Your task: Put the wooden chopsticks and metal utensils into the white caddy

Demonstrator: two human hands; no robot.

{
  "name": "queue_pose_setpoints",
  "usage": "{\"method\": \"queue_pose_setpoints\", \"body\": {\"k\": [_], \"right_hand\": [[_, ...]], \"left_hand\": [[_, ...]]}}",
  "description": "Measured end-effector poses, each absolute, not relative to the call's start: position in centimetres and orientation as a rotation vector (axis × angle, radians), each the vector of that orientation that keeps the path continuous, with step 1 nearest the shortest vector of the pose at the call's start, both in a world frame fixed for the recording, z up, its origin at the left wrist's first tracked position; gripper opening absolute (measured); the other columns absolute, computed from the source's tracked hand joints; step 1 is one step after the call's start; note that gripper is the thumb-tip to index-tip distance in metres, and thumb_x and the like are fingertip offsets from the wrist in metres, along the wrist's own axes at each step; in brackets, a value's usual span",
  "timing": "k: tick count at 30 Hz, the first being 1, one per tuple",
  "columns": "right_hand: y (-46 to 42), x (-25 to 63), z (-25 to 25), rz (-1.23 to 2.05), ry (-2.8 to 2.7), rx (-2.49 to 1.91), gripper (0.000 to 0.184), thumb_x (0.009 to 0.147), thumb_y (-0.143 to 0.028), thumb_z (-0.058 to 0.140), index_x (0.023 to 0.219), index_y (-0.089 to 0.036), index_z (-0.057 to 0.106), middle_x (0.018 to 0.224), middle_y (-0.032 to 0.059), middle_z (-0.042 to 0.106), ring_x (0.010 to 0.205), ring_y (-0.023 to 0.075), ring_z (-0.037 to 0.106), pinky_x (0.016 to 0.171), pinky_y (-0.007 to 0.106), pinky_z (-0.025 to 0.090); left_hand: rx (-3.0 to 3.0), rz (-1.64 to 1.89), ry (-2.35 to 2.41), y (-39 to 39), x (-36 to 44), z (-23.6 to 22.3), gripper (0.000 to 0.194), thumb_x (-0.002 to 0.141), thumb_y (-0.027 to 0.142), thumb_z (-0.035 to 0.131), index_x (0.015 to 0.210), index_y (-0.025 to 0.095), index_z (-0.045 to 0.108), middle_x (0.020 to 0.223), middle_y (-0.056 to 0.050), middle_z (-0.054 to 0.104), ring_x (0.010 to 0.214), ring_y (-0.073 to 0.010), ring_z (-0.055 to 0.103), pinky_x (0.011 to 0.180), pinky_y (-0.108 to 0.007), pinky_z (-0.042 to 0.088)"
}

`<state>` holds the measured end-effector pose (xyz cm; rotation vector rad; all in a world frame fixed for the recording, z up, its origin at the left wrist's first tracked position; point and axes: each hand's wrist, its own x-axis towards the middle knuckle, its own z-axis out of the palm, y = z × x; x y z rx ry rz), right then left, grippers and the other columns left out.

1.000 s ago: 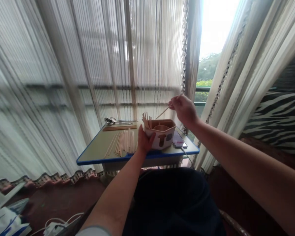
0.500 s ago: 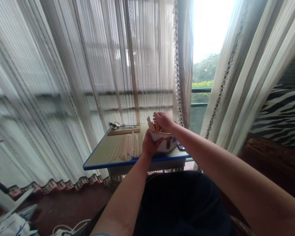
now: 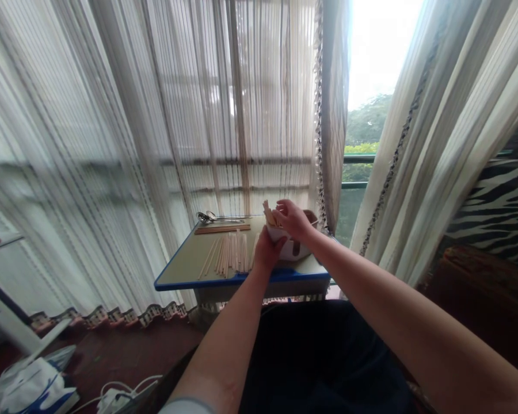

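Note:
A white container with a brown pattern (image 3: 290, 249) stands near the right end of the small desk. My left hand (image 3: 269, 248) is wrapped round its left side, thumb across the front. Light wooden chopsticks (image 3: 268, 212) stick up from its left part, leaning a little to the left. Over the opening, my right hand (image 3: 294, 219) has its fingers curled round sticks at the container's left part; the fingertips are partly hidden. Left of my left hand, many pale chopsticks (image 3: 228, 254) lie fanned out on the desk.
Behind the loose sticks lie a row of darker brown chopsticks (image 3: 222, 229) and metal ladles (image 3: 206, 218). The desk (image 3: 176, 270) has a blue edge. Curtains (image 3: 259, 115) hang close behind it. A white bag (image 3: 30, 385) and white cables (image 3: 127, 388) lie at lower left.
My right hand has moved lower and its fingers have closed in on the sticks in the container. My left hand keeps its hold. The view has shifted slightly.

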<state>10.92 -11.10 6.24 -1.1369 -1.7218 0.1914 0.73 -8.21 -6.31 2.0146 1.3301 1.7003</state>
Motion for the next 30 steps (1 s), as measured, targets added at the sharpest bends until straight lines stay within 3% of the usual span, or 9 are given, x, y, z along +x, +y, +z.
{"method": "queue_pose_setpoints", "body": {"k": [6, 11, 16, 19, 23, 26, 30], "right_hand": [[-10.4, 10.6, 2.7, 0.176, -1.68, -1.038, 0.043, 0.079, -0.023, 0.053, 0.121, -0.022, 0.047, 0.091, 0.0048, 0.069, 0.085, 0.0183, 0.063, 0.08, 0.033, 0.045], [-9.5, 9.9, 1.8, 0.154, -1.613, -0.99, 0.035, 0.077, -0.022, 0.053, 0.113, -0.02, 0.053, 0.09, 0.0061, 0.069, 0.084, 0.0185, 0.063, 0.08, 0.033, 0.046], [-9.1, 9.5, 1.9, 0.161, -1.553, -1.008, 0.039, 0.074, -0.022, 0.054, 0.113, -0.018, 0.052, 0.09, 0.0066, 0.069, 0.084, 0.0191, 0.064, 0.082, 0.035, 0.047], [-9.4, 9.4, 1.4, 0.084, -1.496, -1.008, 0.045, 0.074, -0.023, 0.052, 0.118, -0.016, 0.046, 0.101, 0.0104, 0.065, 0.089, 0.0204, 0.062, 0.084, 0.037, 0.047], [-10.7, 8.1, -0.2, -0.291, -1.396, -0.939, 0.043, 0.074, -0.021, 0.05, 0.117, -0.018, 0.044, 0.123, 0.0156, 0.049, 0.112, 0.0256, 0.048, 0.095, 0.045, 0.039], [-11.4, 5.4, -2.0, -0.379, -1.565, -0.847, 0.03, 0.072, -0.018, 0.05, 0.103, -0.019, 0.05, 0.117, 0.014, 0.051, 0.114, 0.0275, 0.045, 0.097, 0.048, 0.036], [-10.4, 0.6, -4.4, -0.247, -1.986, -0.689, 0.021, 0.073, -0.013, 0.046, 0.091, -0.021, 0.054, 0.104, 0.0106, 0.058, 0.103, 0.0244, 0.051, 0.091, 0.041, 0.043]], "left_hand": [[1.905, 1.667, 1.423, -7.4, 0.5, -6.9, 0.084, 0.071, 0.045, 0.064, 0.136, 0.012, 0.023, 0.121, -0.018, 0.054, 0.104, -0.0259, 0.058, 0.083, -0.037, 0.048], [1.867, 1.672, 1.482, -7.4, 0.6, -6.8, 0.08, 0.07, 0.043, 0.064, 0.133, 0.01, 0.029, 0.12, -0.019, 0.054, 0.107, -0.026, 0.056, 0.085, -0.036, 0.047], [1.995, 1.668, 1.554, -8.5, 0.5, -6.7, 0.08, 0.068, 0.045, 0.065, 0.131, 0.008, 0.032, 0.125, -0.022, 0.049, 0.118, -0.0313, 0.047, 0.095, -0.042, 0.041], [2.095, 1.782, 1.632, -9.6, -1.8, -6.4, 0.086, 0.068, 0.047, 0.065, 0.134, 0.006, 0.027, 0.133, -0.024, 0.041, 0.126, -0.0334, 0.037, 0.102, -0.047, 0.034], [2.014, 1.827, 1.982, -10.2, -8.3, -5.2, 0.072, 0.075, 0.042, 0.059, 0.132, 0.008, 0.032, 0.13, -0.023, 0.045, 0.124, -0.0323, 0.039, 0.101, -0.05, 0.032], [1.635, 1.394, 2.433, -9.5, -13.9, -4.2, 0.052, 0.075, 0.036, 0.059, 0.116, 0.006, 0.049, 0.116, -0.027, 0.054, 0.111, -0.0365, 0.051, 0.089, -0.052, 0.041], [1.643, 0.804, 2.402, -8.3, -18.9, -4.1, 0.036, 0.072, 0.032, 0.063, 0.093, 0.004, 0.062, 0.099, -0.027, 0.063, 0.095, -0.0337, 0.061, 0.079, -0.044, 0.047]]}}
